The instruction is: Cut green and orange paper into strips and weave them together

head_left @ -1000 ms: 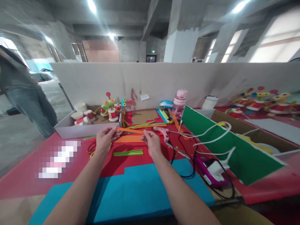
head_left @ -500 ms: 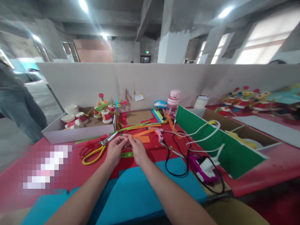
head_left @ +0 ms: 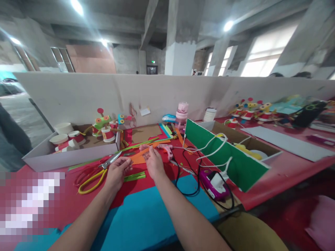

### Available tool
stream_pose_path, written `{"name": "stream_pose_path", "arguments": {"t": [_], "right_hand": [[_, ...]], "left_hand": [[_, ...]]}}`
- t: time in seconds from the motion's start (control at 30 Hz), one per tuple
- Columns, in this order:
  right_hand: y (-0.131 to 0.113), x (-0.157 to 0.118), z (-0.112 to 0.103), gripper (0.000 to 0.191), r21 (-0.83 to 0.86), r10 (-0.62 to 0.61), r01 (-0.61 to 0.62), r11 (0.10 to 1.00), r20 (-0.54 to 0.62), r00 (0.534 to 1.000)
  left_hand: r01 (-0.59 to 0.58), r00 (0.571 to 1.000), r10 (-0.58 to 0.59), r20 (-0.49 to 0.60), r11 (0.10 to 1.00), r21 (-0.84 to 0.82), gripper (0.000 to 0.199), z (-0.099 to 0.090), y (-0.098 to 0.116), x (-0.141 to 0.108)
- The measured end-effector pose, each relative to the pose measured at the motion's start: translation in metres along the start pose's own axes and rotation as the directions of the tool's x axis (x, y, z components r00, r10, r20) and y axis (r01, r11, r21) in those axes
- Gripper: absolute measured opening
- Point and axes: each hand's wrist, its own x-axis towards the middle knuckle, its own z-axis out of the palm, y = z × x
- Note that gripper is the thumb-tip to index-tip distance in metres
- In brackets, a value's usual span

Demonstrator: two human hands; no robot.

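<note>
My left hand [head_left: 117,170] is raised over the red-covered table, its thumb and fingertips pressed together; whatever they may hold is too small to make out. To its right my right hand [head_left: 155,164] is apart from it, palm turned inward and fingers loosely stretched, with nothing plain in them. Behind both hands lie an orange paper strip [head_left: 142,153] and an orange paper piece [head_left: 137,160]. Left of my left hand rest yellow-handled scissors [head_left: 91,184] and pliers [head_left: 111,161] with metal jaws. Green strips [head_left: 134,176] lie between my wrists. A pink glue gun [head_left: 167,150] sits beyond my right hand.
A blue board [head_left: 141,216] lies under my forearms. A purple power strip [head_left: 213,188] with cables stands right, beside a green-sided box [head_left: 225,157]. At left, a white box [head_left: 73,155] holds paper cups and a cup figure [head_left: 107,132]. A bottle [head_left: 181,115] stands behind.
My hands, together at the fingertips before, have moved apart. The right hand's fingers have opened out. The view has turned to the right.
</note>
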Motion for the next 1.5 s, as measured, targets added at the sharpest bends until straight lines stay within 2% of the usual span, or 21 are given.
{"name": "stream_pose_path", "arguments": {"t": [0.1, 0.17, 0.23, 0.27, 0.33, 0.4, 0.5, 0.7, 0.77, 0.87, 0.93, 1.07, 1.1, 1.17, 1.23, 1.27, 1.3, 1.33, 1.37, 1.43, 1.5], "right_hand": [[-0.006, 0.000, -0.002, 0.028, 0.045, -0.021, 0.021, 0.999, 0.014, 1.000], [-0.007, -0.003, -0.003, 0.030, -0.058, -0.019, 0.024, 0.998, 0.091, 0.996], [-0.007, -0.007, -0.004, 0.034, -0.256, 0.091, -0.029, 0.966, 0.235, 0.968], [-0.006, -0.009, -0.003, 0.036, -0.364, 0.179, -0.060, 0.930, 0.306, 0.935], [-0.005, -0.014, -0.002, 0.039, -0.514, 0.312, -0.078, 0.854, 0.386, 0.868], [-0.003, -0.017, -0.001, 0.039, -0.583, 0.360, -0.064, 0.810, 0.408, 0.839], [-0.002, -0.020, 0.001, 0.040, -0.611, 0.376, -0.052, 0.790, 0.415, 0.828], [0.002, -0.021, 0.002, 0.040, -0.660, 0.439, -0.064, 0.749, 0.421, 0.794], [0.003, -0.022, 0.002, 0.039, -0.671, 0.417, -0.046, 0.740, 0.403, 0.814], [0.002, -0.022, 0.002, 0.035, -0.720, 0.374, 0.021, 0.694, 0.385, 0.844], [0.000, -0.020, 0.000, 0.034, -0.772, 0.369, 0.087, 0.630, 0.396, 0.841], [-0.005, -0.014, -0.008, 0.037, -0.846, 0.350, 0.223, 0.483, 0.420, 0.837], [-0.006, -0.013, -0.010, 0.037, -0.862, 0.330, 0.264, 0.434, 0.424, 0.843], [-0.010, -0.010, -0.013, 0.035, -0.908, 0.218, 0.324, 0.266, 0.384, 0.897], [-0.014, -0.009, -0.013, 0.023, -0.946, -0.029, 0.323, 0.032, 0.322, 0.946], [-0.015, -0.010, -0.011, 0.018, -0.947, -0.160, 0.313, -0.069, 0.321, 0.934], [-0.016, -0.011, -0.008, 0.018, -0.935, -0.251, 0.326, -0.139, 0.352, 0.902], [-0.015, -0.014, -0.004, 0.023, -0.908, -0.287, 0.377, -0.181, 0.416, 0.863], [-0.013, -0.016, 0.000, 0.029, -0.866, -0.268, 0.461, -0.192, 0.498, 0.825], [-0.005, -0.022, 0.009, 0.035, -0.775, -0.159, 0.613, -0.154, 0.631, 0.759], [0.004, -0.026, 0.015, 0.039, -0.756, -0.090, 0.646, -0.108, 0.655, 0.751]], "left_hand": [[0.044, 0.995, -0.053, 0.087, 0.994, 0.099, 0.035, -0.005, 0.005, 0.002], [-0.039, 0.994, 0.019, 0.103, 0.981, 0.193, 0.036, -0.009, 0.012, 0.004], [-0.172, 0.985, 0.153, 0.085, 0.939, 0.299, 0.037, -0.015, 0.021, 0.006], [-0.214, 0.977, 0.195, 0.091, 0.911, 0.352, 0.036, -0.017, 0.026, 0.007], [-0.248, 0.968, 0.205, 0.146, 0.872, 0.422, 0.034, -0.019, 0.033, 0.007], [-0.249, 0.960, 0.162, 0.227, 0.863, 0.439, 0.030, -0.019, 0.037, 0.005], [-0.233, 0.943, 0.103, 0.316, 0.882, 0.410, 0.022, -0.016, 0.037, 0.002], [-0.190, 0.949, 0.074, 0.307, 0.910, 0.368, 0.019, -0.014, 0.032, 0.000], [-0.203, 0.953, 0.094, 0.289, 0.904, 0.376, 0.019, -0.015, 0.032, 0.001], [-0.236, 0.966, 0.174, 0.189, 0.891, 0.387, 0.020, -0.016, 0.032, 0.003], [-0.232, 0.972, 0.196, 0.130, 0.891, 0.389, 0.021, -0.018, 0.033, 0.005], [-0.215, 0.977, 0.196, 0.089, 0.908, 0.361, 0.023, -0.024, 0.039, 0.007], [-0.213, 0.977, 0.202, 0.066, 0.917, 0.336, 0.024, -0.026, 0.041, 0.008], [-0.211, 0.974, 0.225, -0.024, 0.942, 0.262, 0.026, -0.031, 0.046, 0.011], [-0.220, 0.956, 0.250, -0.151, 0.957, 0.188, 0.027, -0.034, 0.048, 0.013], [-0.227, 0.944, 0.259, -0.206, 0.959, 0.168, 0.028, -0.034, 0.048, 0.014], [-0.230, 0.934, 0.264, -0.241, 0.960, 0.161, 0.028, -0.032, 0.047, 0.014], [-0.227, 0.931, 0.264, -0.253, 0.960, 0.163, 0.027, -0.029, 0.045, 0.012], [-0.218, 0.935, 0.255, -0.248, 0.962, 0.165, 0.027, -0.024, 0.043, 0.010], [-0.191, 0.956, 0.219, -0.194, 0.970, 0.153, 0.025, -0.013, 0.037, 0.003], [-0.167, 0.971, 0.183, -0.151, 0.979, 0.116, 0.023, -0.002, 0.033, -0.004]]}}
